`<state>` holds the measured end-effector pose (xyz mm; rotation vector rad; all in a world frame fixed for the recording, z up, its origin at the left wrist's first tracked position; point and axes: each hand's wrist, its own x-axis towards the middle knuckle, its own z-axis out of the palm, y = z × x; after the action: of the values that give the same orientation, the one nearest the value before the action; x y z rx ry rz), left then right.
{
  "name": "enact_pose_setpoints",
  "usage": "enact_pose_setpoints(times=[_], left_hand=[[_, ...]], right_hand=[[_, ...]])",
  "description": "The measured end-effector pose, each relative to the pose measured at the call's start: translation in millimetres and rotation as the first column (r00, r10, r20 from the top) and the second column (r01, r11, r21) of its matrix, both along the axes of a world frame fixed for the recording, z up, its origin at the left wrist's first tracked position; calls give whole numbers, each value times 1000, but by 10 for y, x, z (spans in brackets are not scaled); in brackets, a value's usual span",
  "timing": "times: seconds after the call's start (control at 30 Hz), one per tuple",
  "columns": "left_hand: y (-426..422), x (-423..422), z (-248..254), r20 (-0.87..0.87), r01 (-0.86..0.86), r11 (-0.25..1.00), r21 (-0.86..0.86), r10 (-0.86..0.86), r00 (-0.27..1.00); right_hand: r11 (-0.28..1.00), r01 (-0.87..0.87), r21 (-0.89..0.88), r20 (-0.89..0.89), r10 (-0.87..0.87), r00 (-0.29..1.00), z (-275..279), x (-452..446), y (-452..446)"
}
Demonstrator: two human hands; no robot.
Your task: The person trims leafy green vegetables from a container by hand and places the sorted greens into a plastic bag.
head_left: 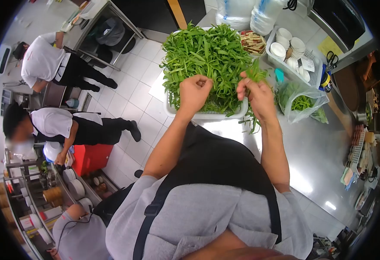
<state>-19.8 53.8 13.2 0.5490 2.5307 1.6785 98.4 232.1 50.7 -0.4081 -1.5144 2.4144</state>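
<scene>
A big heap of leafy greens (pixel 203 52) with long narrow leaves fills a white plastic basket (pixel 171 110) in front of me. Over the basket's near left part, my left hand (pixel 195 93) is closed in a pinch; whatever its fingertips hold, if anything, is hidden. My right hand (pixel 260 95) is at the right rim, its fingers curled round a sprig of greens (pixel 256 73). Leaves show above those fingers, and more stems hang below, beside the basket's corner.
On the steel counter (pixel 302 143) lies a clear plastic bag of greens (pixel 300 100). Behind it stand a grey crate of small white dishes (pixel 278 50), scissors (pixel 331 60) and wrapped plastic stacks (pixel 265 17). Two co-workers (pixel 47 58) are at the left; another person (pixel 79 234) is lower left.
</scene>
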Motion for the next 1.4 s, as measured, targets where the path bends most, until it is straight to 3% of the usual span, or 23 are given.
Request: enact_pose_setpoints(times=[0.07, 0.2, 0.3, 0.33, 0.4, 0.5, 0.53, 0.63, 0.7, 0.77, 0.8, 0.83, 0.93, 0.97, 1.03, 1.1, 1.13, 1.23, 1.4], left_hand=[[-40, -47, -89, 74, -63, 990, 123, 55, 996], [-106, 67, 131, -145, -79, 996, 51, 86, 986], [-19, 84, 230, -187, 54, 951, -305, -115, 976], [52, 59, 120, -262, 12, 957, -289, -91, 961], [87, 88, 122, -124, 19, 989, -148, -37, 992], [84, 138, 229, -15, -1, 1000, -2, 1, 1000], [58, 162, 242, 8, -13, 999, 32, 13, 1000], [39, -14, 152, -199, -67, 996, 50, 76, 977], [20, -179, 143, -225, -59, 989, -137, 27, 974], [50, -282, 199, -281, -48, 927, -373, -63, 958], [63, -341, 203, -276, -31, 917, -399, -87, 957], [50, -366, 203, -248, -23, 949, -313, -59, 967], [-52, -321, 246, -89, -23, 999, -40, 19, 996], [-91, -320, 300, -8, -41, 997, 69, 42, 999], [-82, -312, 387, 161, -63, 947, 316, 12, 987], [-80, -249, 472, 311, -93, 821, 563, -106, 945], [-34, -185, 536, 293, -59, 812, 580, -140, 946], [95, -5, 615, 233, 45, 800, 598, -227, 946], [267, 199, 591, 152, 232, 752, 618, -403, 902]], right_hand=[[1000, -15, 15, 92, 14, 996, -63, -4, -71], [993, 45, -106, 81, -37, 996, -261, -54, -138], [997, 16, 69, 141, -25, 990, -198, -126, -160], [985, -9, 171, 136, -15, 991, -229, -130, -175], [928, -46, 369, 117, 2, 993, -277, -167, -190], [882, -115, 458, 204, 22, 979, -224, -154, -194], [790, -122, 601, 211, -10, 977, -259, -167, -188], [465, -162, 871, 242, -119, 963, -300, -343, -192], [305, -222, 926, 299, -233, 925, -180, -474, -328], [253, -189, 949, 254, -253, 934, -193, -561, -376], [249, -172, 953, 235, -253, 938, -190, -599, -371], [246, -154, 957, 216, -252, 943, -177, -631, -366], [450, -91, 888, 252, -311, 917, 120, -456, -129], [588, -33, 808, 217, -245, 945, 224, -357, -25], [800, 210, 562, 12, -261, 965, 244, -251, 74], [941, 120, 317, 57, -145, 988, 300, -222, 130], [980, 72, 183, 71, -86, 994, 323, -189, 162], [997, 3, 75, -15, -2, 1000, 316, -166, 138], [995, -28, 91, -89, 36, 995, 213, -57, 158]])
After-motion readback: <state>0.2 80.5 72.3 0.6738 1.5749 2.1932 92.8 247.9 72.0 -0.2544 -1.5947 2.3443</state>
